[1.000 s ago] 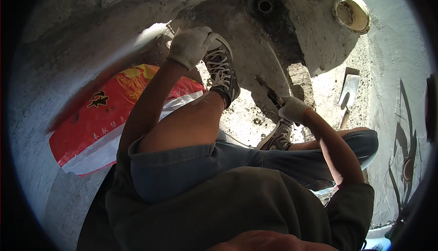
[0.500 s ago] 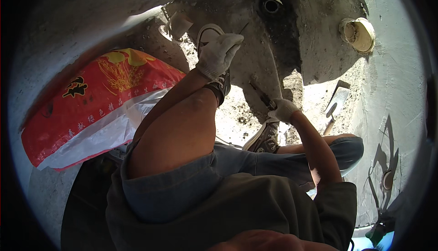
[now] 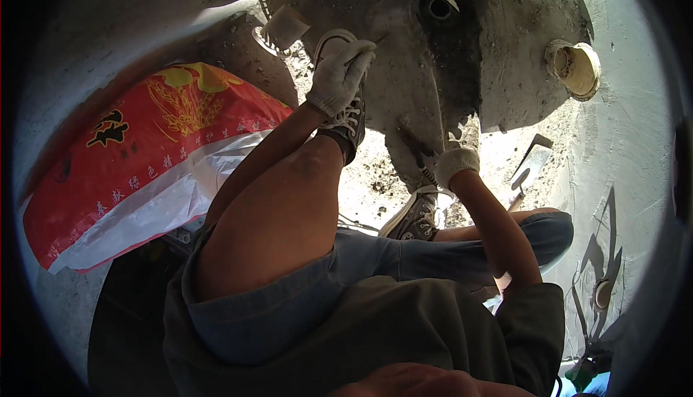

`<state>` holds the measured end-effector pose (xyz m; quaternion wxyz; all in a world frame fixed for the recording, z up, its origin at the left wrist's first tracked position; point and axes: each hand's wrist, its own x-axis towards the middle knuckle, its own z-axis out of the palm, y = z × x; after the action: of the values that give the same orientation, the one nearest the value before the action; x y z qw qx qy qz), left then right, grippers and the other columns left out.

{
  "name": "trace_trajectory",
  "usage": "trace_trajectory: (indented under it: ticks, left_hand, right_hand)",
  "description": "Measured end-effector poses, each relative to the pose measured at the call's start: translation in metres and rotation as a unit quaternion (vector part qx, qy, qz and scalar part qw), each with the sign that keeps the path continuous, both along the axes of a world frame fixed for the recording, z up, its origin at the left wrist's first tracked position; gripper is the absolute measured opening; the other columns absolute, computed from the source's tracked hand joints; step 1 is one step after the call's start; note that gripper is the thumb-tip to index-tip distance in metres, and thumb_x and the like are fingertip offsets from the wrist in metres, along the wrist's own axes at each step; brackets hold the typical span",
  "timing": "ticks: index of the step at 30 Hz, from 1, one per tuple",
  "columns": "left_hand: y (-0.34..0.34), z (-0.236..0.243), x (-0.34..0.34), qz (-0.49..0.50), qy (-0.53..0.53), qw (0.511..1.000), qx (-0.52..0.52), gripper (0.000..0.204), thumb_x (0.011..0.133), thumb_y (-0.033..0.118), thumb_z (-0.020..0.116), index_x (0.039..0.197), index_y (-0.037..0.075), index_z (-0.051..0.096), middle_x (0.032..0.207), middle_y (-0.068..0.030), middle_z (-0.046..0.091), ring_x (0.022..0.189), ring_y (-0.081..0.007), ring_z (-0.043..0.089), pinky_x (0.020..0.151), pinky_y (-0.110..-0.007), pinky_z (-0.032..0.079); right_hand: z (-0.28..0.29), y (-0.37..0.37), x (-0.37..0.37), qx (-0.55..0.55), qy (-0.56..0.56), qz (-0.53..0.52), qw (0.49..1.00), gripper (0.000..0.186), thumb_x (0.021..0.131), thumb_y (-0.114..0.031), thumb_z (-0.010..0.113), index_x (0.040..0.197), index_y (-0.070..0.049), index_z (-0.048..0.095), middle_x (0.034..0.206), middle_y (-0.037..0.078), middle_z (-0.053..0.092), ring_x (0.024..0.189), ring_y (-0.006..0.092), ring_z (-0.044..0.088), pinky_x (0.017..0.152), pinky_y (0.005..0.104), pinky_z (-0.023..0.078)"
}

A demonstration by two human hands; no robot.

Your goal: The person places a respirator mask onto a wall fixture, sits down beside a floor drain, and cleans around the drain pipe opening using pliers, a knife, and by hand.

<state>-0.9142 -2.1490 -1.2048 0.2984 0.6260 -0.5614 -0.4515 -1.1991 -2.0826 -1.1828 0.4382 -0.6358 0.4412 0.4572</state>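
My left hand (image 3: 338, 78), in a pale knitted glove, is closed above my left sneaker (image 3: 348, 124). A thin dark rod (image 3: 381, 38) pokes out by its fingertips. My right hand (image 3: 456, 166), gloved too, is closed beside the right sneaker (image 3: 416, 216). It is at the lower end of a slim dark tool (image 3: 414, 144), whose exact kind I cannot make out. The tool slants up and left over the grey, dusty floor. Part of its handle is hidden by the glove.
A red and white printed sack (image 3: 166, 144) lies on the left. Ahead, a round pipe opening (image 3: 440, 9) sits in a dark strip. A cream pipe end (image 3: 575, 69) juts from the right wall, above a trowel (image 3: 533, 163). A grey-brown piece (image 3: 286, 27) stands far left.
The view has shifted slightly. My left hand has drawn back a little to the left, and my right hand has turned and moved slightly rightward at the tool.
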Motion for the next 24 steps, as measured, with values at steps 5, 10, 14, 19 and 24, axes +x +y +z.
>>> trace_trajectory:
  ticks: [5,10,14,19,24]
  left_hand:
    - [-0.007,-0.002,0.005,0.066,0.158,0.981,0.093,0.024,0.104,0.014,0.054,0.121,0.000,0.062,0.096,-0.0062,0.069,0.082,-0.0095,0.065,0.072,-0.024,0.054]
    - [-0.012,0.002,0.012,0.076,0.188,0.969,0.141,0.024,0.106,0.014,0.049,0.121,0.000,0.060,0.103,-0.0061,0.067,0.087,-0.0076,0.064,0.077,-0.022,0.054]
    - [-0.012,0.004,0.014,0.064,0.190,0.970,0.139,0.024,0.107,0.012,0.046,0.123,0.000,0.058,0.108,-0.0063,0.063,0.088,-0.0067,0.064,0.077,-0.021,0.054]
    - [-0.015,0.005,0.012,0.061,0.192,0.967,0.156,0.024,0.106,0.010,0.047,0.124,0.000,0.058,0.113,-0.0071,0.061,0.091,-0.0076,0.065,0.078,-0.021,0.054]
    - [-0.014,0.002,0.015,0.062,0.186,0.969,0.147,0.025,0.104,0.013,0.053,0.125,0.000,0.060,0.104,-0.0066,0.068,0.087,-0.0089,0.066,0.076,-0.022,0.055]
  right_hand:
    - [-0.001,0.000,-0.002,-0.020,-0.012,0.019,1.000,0.032,0.088,-0.030,0.059,0.103,-0.008,0.077,0.109,0.017,0.073,0.101,0.0311,0.072,0.085,0.0429,0.056]
    - [-0.002,-0.001,0.005,-0.029,-0.010,0.066,0.997,0.029,0.087,-0.027,0.059,0.099,-0.009,0.078,0.105,0.016,0.074,0.100,0.0301,0.072,0.083,0.0420,0.057]
    - [-0.014,0.006,0.001,-0.026,-0.009,0.089,0.996,0.028,0.088,-0.027,0.059,0.099,-0.010,0.078,0.105,0.016,0.074,0.100,0.0301,0.072,0.083,0.0420,0.057]
    - [-0.029,0.016,-0.007,-0.019,-0.006,0.112,0.993,0.027,0.088,-0.025,0.059,0.099,-0.010,0.078,0.105,0.016,0.075,0.099,0.0300,0.073,0.082,0.0421,0.057]
    - [-0.017,0.004,0.005,-0.016,0.001,0.102,0.995,0.027,0.089,-0.024,0.057,0.101,-0.011,0.078,0.106,0.015,0.075,0.100,0.0294,0.072,0.083,0.0421,0.057]
